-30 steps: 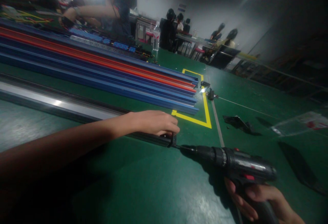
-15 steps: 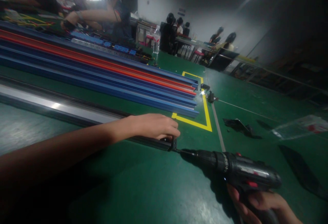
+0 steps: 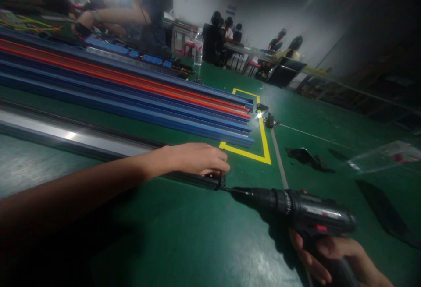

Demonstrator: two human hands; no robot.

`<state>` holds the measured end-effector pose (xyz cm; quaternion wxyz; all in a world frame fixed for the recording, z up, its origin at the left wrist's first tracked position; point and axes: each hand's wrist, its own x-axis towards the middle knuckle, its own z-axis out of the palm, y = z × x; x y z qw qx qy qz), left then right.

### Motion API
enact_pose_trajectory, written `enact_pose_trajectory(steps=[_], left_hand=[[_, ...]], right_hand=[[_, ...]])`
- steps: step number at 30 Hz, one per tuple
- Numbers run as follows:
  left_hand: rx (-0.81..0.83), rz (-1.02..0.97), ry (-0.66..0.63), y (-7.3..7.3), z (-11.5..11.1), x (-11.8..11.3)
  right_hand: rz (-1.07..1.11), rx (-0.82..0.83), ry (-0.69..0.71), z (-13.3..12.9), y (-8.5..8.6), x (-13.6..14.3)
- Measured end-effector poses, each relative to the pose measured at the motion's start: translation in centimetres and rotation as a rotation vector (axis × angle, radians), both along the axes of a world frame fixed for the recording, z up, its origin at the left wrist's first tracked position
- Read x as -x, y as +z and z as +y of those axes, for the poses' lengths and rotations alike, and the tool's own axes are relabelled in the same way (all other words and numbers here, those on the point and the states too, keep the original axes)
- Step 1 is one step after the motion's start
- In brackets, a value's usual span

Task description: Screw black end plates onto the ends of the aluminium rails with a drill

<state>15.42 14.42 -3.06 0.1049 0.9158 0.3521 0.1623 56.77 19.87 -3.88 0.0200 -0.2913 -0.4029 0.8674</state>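
My right hand (image 3: 338, 252) is wrapped round the handle of a black cordless drill (image 3: 315, 212) with red buttons. Its long thin bit (image 3: 237, 191) points left and reaches a small black end piece (image 3: 222, 181) on a long dark and silver metal profile (image 3: 82, 136). At that end, my left hand (image 3: 205, 160) is closed with its fingers bent down over the end piece, pressing or holding it against the profile. The fingertips are partly hidden. Whether the bit sits in a screw is too small to tell.
Several long blue and red profiles (image 3: 184, 111) lie beyond, reaching yellow tape (image 3: 267, 147). Small black parts (image 3: 307, 157) and a clear plastic bag (image 3: 381, 157) lie at right. A bottle (image 3: 198, 48) stands behind. A co-worker's arm (image 3: 115, 16) is at upper left.
The whole scene has shifted slightly up and left in view. Both hands, the drill and the end piece keep nearly the same positions relative to one another.
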Motion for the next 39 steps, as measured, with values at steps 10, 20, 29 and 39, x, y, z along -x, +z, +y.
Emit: enact_pose_trajectory(steps=[10,20,29,39], left_hand=[[0.017,0.031,0.007,0.28,-0.01,-0.21],[0.011,0.054,0.011,0.12,0.0,-0.09],[0.016,0.051,0.012,0.23,0.03,-0.15],[0.022,0.062,0.021,0.39,-0.04,-0.25]], right_hand=[[0.008,-0.008,0.017,0.11,0.05,-0.01],[0.008,0.007,0.017,0.19,0.06,-0.02],[0.002,0.008,-0.023,0.05,-0.17,-0.24],[-0.007,-0.019,-0.026,0.03,-0.02,-0.04]])
